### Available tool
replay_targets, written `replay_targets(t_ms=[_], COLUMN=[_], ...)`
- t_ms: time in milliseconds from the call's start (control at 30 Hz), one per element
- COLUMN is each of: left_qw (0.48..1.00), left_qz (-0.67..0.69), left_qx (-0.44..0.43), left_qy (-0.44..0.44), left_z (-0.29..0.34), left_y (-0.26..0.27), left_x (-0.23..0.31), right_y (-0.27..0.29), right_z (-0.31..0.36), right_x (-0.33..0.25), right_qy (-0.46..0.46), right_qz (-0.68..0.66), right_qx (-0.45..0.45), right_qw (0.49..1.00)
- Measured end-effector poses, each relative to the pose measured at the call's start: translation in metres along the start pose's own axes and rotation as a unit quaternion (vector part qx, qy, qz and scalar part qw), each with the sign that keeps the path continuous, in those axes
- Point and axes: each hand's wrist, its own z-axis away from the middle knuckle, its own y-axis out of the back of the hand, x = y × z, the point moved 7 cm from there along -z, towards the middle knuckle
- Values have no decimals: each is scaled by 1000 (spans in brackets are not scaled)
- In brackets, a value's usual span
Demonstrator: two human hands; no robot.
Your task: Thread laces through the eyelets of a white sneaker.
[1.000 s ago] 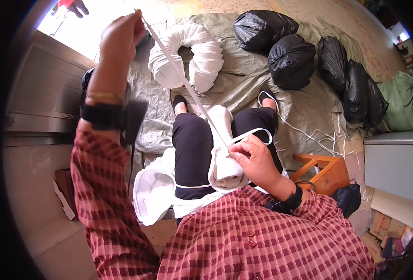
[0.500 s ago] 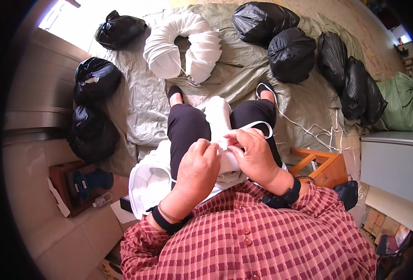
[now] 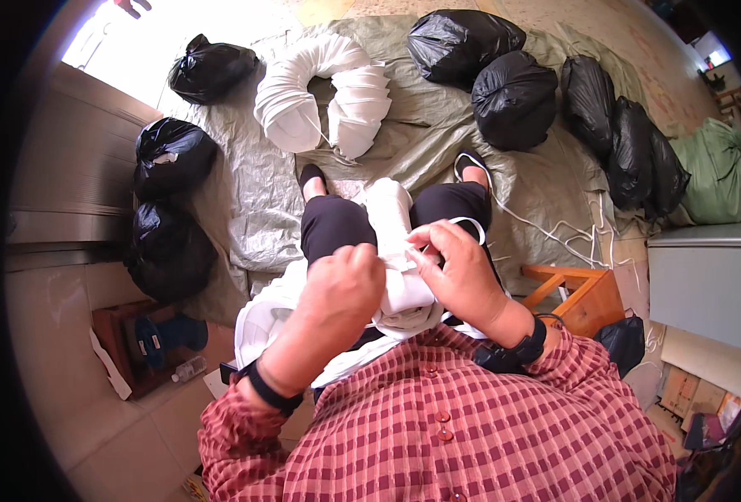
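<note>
On my lap, between my knees, lies a long white bundle [image 3: 387, 205] of what looks like rolled or stacked soft pieces. My left hand [image 3: 345, 289] is closed in a fist at its left side, fingertips turned away; what it grips is hidden. Opposite it, my right hand [image 3: 458, 272] pinches a narrow white strip [image 3: 401, 261] on top of the bundle with thumb and forefinger. A loop of white tape [image 3: 471, 224] rises behind the right hand. More white, cup-shaped pieces [image 3: 257, 326] sit beside my left thigh, partly covered by my forearm.
A grey-green tarp [image 3: 420, 138] covers the floor ahead. On it lie a curved stack of white pieces [image 3: 358, 96] and several black plastic bags [image 3: 512, 100]. White cord [image 3: 546, 230] trails at the right, near a wooden stool [image 3: 592, 305]. A green sack [image 3: 709, 176] stands at the far right.
My left hand has drawn back to the left, away from my right hand, and its fingers have curled. The right hand stays by the strip, its thumb lower. The view has shifted slightly.
</note>
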Motion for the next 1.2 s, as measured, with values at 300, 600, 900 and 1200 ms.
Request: replay_targets(t_ms=[300,600,900,1200], left_qw=[437,102,792,959], left_qz=[848,865,281,209], left_qx=[177,380,53,159], left_qy=[242,313,539,112], left_z=[21,226,250,-1], left_y=[-61,-104,-99,-37], left_x=[-45,-194,-166,-6], right_y=[-28,-11,-12,-15], right_z=[-18,24,4,17], right_x=[26,81,75,73], right_qy=[-98,-279,-242,-226], right_qz=[-59,-638,-581,-531], right_qx=[-54,-32,-27,16], right_qw=[992,717,777,816])
